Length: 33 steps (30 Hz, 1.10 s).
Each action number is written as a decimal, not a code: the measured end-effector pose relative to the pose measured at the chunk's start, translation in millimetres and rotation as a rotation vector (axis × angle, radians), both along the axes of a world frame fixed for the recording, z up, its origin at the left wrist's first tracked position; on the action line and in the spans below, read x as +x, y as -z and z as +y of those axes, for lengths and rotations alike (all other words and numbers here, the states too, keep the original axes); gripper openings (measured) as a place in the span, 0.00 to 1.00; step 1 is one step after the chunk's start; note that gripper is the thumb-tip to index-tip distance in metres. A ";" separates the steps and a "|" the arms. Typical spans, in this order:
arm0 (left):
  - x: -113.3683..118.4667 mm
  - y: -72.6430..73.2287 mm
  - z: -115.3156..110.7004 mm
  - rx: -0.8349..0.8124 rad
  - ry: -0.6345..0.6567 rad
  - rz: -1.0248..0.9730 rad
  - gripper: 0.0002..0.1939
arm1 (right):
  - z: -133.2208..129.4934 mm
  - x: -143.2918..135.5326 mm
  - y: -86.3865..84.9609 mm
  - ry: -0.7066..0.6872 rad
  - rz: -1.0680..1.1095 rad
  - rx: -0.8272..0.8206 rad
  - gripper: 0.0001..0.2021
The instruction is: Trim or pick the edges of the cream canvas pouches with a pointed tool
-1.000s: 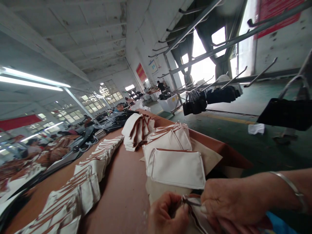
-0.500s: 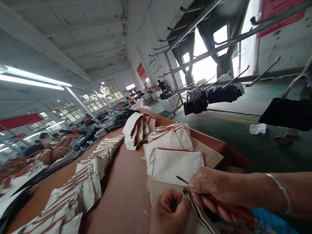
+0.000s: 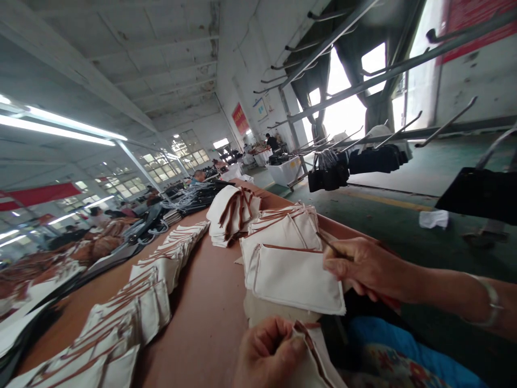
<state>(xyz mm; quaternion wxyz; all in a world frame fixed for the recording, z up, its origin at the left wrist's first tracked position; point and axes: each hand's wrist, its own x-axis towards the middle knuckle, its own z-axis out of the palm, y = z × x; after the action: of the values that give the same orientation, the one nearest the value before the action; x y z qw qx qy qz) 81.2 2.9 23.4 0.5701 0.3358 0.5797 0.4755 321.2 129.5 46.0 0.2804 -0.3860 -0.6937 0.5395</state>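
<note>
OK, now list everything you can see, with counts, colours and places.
Held pouch: 1, cream with brown trim, bottom centre
Tool: 1, dark, centre right
Pouch piles: at least 2, cream and brown, centre
Pouch row: many, cream and brown, left
Table: 1, brown, centre
Cords: many, grey, behind pouches
Rack: 1, grey, upper right
Bags: several, black, right
Bin: 1, white, background
Cloth: 1, white, floor at right
Banners: at least 3, red, left, centre, right
Lamps: several, white, upper left
Windows: several, bright, background
Co-workers: several, clothing partly dark, background
Clothing: count unclear, blue and floral, lower right
Bangle: 1, silver, lower right
Left hand: 1, bare, bottom centre
Right hand: 1, bare, centre right
</note>
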 end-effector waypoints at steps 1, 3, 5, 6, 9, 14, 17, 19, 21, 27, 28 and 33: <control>3.7 -4.0 1.1 0.001 0.017 -0.019 0.26 | -6.6 -7.4 -2.2 -0.059 -0.016 0.030 0.17; 9.9 -11.8 2.3 0.012 0.045 -0.046 0.25 | -16.9 -22.7 -5.5 -0.152 0.026 0.088 0.16; 13.5 -17.5 2.2 0.043 0.066 -0.034 0.24 | -21.7 -35.3 -6.5 -0.259 0.085 0.097 0.15; 14.2 -19.3 2.1 0.056 0.069 -0.007 0.24 | -22.4 -40.1 -5.8 -0.322 0.095 0.072 0.16; 13.2 -21.4 2.2 0.070 0.058 0.141 0.24 | -22.1 -49.0 0.0 -0.488 0.052 -0.041 0.22; 10.3 -23.8 5.7 0.079 0.079 0.493 0.11 | -23.9 -52.5 13.7 -0.495 0.029 -0.090 0.22; 12.7 -26.0 7.5 0.083 0.083 0.581 0.05 | -24.8 -51.5 18.4 -0.435 -0.015 -0.084 0.18; 14.8 -24.9 6.8 0.090 0.064 0.571 0.05 | -25.3 -50.5 18.5 -0.440 -0.052 -0.112 0.15; 14.5 -20.6 4.2 0.124 0.049 0.526 0.08 | -26.5 -49.9 16.2 -0.429 -0.067 -0.137 0.12; -5.5 -2.8 -6.1 0.631 0.087 0.772 0.03 | -30.8 -51.8 8.8 -0.320 -0.017 -0.316 0.12; -8.7 -1.4 -6.6 0.763 0.074 0.900 0.03 | -31.0 -52.2 9.5 -0.315 0.003 -0.339 0.12; -11.8 -4.7 -6.6 1.139 0.117 1.447 0.09 | -31.8 -51.8 18.8 -0.307 0.072 -0.408 0.11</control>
<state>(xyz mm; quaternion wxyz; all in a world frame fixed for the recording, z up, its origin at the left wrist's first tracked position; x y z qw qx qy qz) 69.4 -3.7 28.1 -0.1594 0.8100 0.4553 0.3334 269.4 97.7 27.2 0.1360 -0.3055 -0.6106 0.7179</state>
